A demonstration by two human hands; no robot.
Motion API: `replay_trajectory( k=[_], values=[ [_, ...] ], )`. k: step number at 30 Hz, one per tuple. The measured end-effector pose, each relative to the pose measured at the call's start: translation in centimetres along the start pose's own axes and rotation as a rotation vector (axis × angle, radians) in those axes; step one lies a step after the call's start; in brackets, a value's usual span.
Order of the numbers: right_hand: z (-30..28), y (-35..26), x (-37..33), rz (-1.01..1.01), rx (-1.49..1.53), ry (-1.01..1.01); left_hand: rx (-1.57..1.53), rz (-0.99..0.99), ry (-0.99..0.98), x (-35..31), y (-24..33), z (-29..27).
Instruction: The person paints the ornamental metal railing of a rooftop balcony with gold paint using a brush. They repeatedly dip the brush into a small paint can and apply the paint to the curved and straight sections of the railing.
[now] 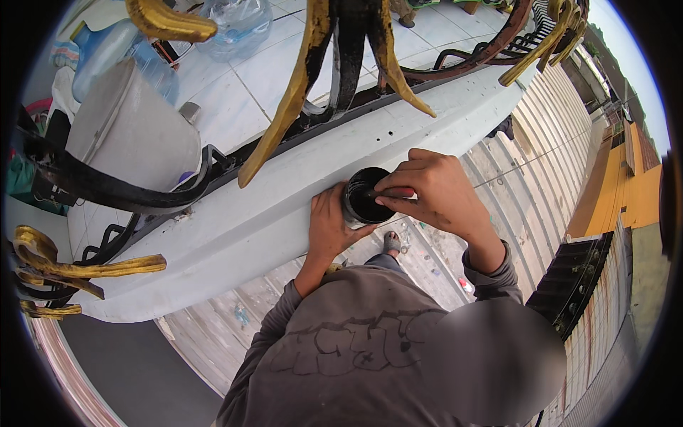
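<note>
A small round can of black paint (366,203) stands on the near edge of a white concrete ledge (235,228). My left hand (329,229) wraps around the can's left side and holds it. My right hand (435,193) hovers over the can's right rim, fingers pinched on a thin brush handle (390,192) whose tip dips into the black paint. Both grey-sleeved forearms rise from my grey printed sweatshirt (341,341) at the bottom.
A black wrought-iron railing with gold leaf-shaped ornaments (292,99) runs along the ledge's far side. Behind it lie white floor tiles, a grey tilted container (131,132) and clear water jugs (238,25). Below the ledge are ribbed roofing, a sandalled foot (392,243) and a yellow building.
</note>
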State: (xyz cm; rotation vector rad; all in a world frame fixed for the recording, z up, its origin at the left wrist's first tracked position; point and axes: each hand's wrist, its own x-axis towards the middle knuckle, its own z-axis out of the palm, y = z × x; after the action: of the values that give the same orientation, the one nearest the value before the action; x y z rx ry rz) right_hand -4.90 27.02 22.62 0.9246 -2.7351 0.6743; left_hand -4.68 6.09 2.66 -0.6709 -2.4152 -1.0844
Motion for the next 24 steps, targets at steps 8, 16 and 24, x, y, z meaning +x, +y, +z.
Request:
replay_trajectory(
  k=[8,16,24],
  values=[
    [-0.5,0.7,-1.9,0.186,0.195,0.157,-0.001,0.008,0.014,0.1,0.0,0.0],
    [1.8,1.0,-3.2,0.371,0.437,0.247,-0.002,-0.032,-0.034,-0.3,-0.1,0.0],
    [2.5,2.6,-4.9,0.53,0.752,0.531,-0.015,-0.062,-0.049,0.2,0.3,-0.4]
  ],
)
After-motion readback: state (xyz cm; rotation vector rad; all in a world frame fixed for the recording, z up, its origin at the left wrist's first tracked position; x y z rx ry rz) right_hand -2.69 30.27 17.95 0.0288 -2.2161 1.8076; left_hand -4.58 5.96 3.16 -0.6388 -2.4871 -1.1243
